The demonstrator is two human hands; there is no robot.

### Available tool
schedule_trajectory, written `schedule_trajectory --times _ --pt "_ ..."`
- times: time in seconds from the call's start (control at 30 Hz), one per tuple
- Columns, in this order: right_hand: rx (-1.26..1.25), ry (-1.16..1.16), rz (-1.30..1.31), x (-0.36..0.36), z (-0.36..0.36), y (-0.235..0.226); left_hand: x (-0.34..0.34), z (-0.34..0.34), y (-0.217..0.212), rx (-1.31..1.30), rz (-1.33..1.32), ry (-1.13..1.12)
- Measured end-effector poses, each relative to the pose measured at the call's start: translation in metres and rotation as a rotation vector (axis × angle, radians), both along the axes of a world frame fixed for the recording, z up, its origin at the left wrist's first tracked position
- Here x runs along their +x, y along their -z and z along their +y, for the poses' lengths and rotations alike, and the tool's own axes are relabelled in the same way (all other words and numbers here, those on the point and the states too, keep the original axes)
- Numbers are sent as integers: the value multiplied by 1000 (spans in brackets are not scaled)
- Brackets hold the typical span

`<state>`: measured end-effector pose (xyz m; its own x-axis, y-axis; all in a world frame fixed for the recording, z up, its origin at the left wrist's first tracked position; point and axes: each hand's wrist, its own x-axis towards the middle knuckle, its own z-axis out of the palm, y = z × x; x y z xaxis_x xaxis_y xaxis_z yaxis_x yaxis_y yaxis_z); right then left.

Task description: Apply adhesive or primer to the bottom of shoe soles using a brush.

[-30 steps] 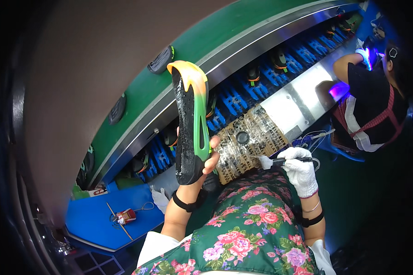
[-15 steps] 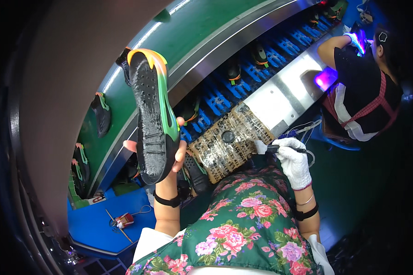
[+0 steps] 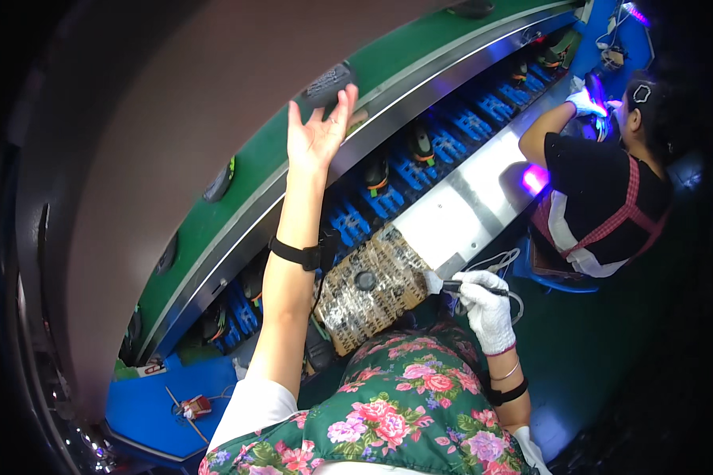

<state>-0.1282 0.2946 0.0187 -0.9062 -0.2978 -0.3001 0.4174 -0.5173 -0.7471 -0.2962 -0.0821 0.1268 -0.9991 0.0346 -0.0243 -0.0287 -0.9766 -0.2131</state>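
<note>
My bare left hand [image 3: 318, 134] reaches out to the green belt, palm up with the fingers spread. Just beyond its fingertips a dark shoe sole [image 3: 329, 84] rests on the belt; I cannot tell whether the fingers touch it. My right hand [image 3: 487, 313], in a white knit glove, grips a brush [image 3: 454, 286] by its black handle. The brush's pale bristles point left, by the right edge of a cardboard-covered work surface [image 3: 388, 253] wrapped in clear tape. A round black disc [image 3: 365, 281] sits on that cardboard.
Blue racks [image 3: 444, 146] holding several shoes run below the belt [image 3: 249, 170]. A bare metal bench [image 3: 451, 218] extends toward a co-worker [image 3: 602, 166] seated at the right under purple light. At lower left stands a blue table [image 3: 146, 408] with a small red device [image 3: 194, 408].
My left hand has let go of the shoe sole and stretched away to the belt, where a sole now lies. My right hand still grips the brush. The whole view has shifted.
</note>
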Motion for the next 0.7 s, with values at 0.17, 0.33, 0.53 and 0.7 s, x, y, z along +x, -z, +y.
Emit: schedule_trajectory --times 0.17,0.33,0.53,0.7 --pt "-19 47 -42 -7 8 -10 -53 -20 11 17 -101 -74" --pt "-11 98 -44 -16 12 -15 -65 23 -7 -164 -259 -343" --pt "-39 58 -43 -43 22 -12 -71 65 -41 -430 -280 -136" --pt "-63 42 -67 -54 22 -4 -120 28 -23 -1083 -468 -298"
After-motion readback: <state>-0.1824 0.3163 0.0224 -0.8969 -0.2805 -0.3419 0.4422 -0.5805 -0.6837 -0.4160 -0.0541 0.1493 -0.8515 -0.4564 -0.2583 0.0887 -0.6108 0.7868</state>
